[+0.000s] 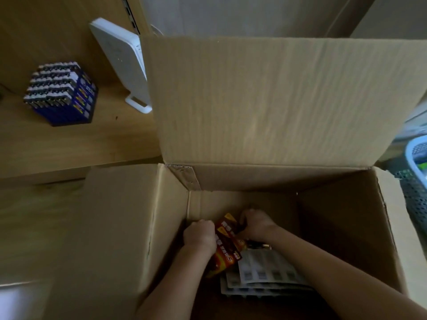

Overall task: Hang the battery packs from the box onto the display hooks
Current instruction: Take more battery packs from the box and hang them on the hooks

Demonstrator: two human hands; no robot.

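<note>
A large open cardboard box point(272, 179) fills the lower middle of the view, its flaps standing up. Both my arms reach down into it. My left hand point(200, 235) and my right hand point(255, 224) are closed on the same red and orange battery pack point(227, 244), one on each side of it. Under and to the right of that pack lie several more battery packs point(265, 276), face down with pale grey backs showing. No display hooks are in view.
On the wooden shelf point(76, 144) at the upper left stands a blue box of batteries point(61, 92) and a white flat device point(122, 63) on a stand. A pale plastic basket point(416, 158) sits at the right edge.
</note>
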